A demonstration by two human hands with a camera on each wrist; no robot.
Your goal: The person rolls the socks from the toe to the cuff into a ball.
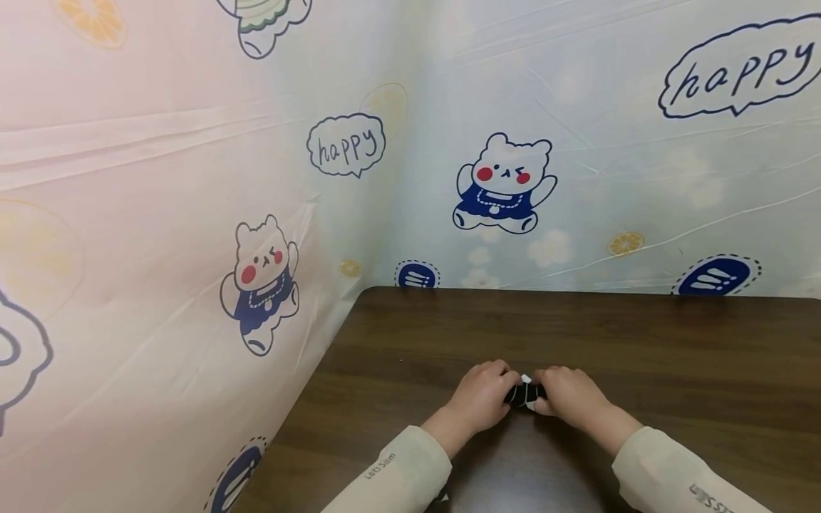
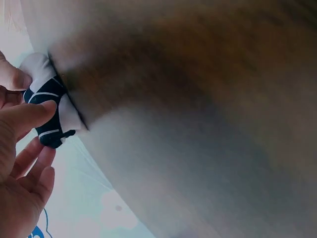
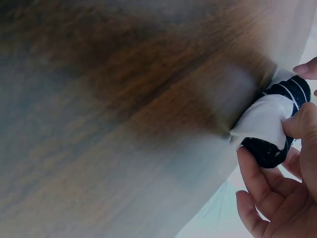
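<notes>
Okay, closest to my head view, the left sleeve [image 1: 398, 474] and the right sleeve [image 1: 683, 474] are angling inward, both pale and bearing printed lettering, while a small dark scrap [image 1: 441, 497] is peeking out beside the left one, too hidden for me to identify. Beyond the cuffs I am watching the left hand [image 1: 482, 395] and the right hand [image 1: 574, 399] facing each other. Both are gripping narrowly: through the wrist views I am seeing each thumb pressing on a rolled black-and-white cloth [image 1: 526, 393], with fingers curling at its ends. That striped roll is sitting between the two hands at the brown table [image 1: 449, 328]; whether it is resting fully on the wood I cannot tell. Past the far edge a pastel wall covering [image 1: 417, 206] is hanging, and on it I am making out a winking bear [image 1: 505, 185], a "happy" speech bubble [image 1: 346, 144] and an orange slice [image 1: 626, 244]
</notes>
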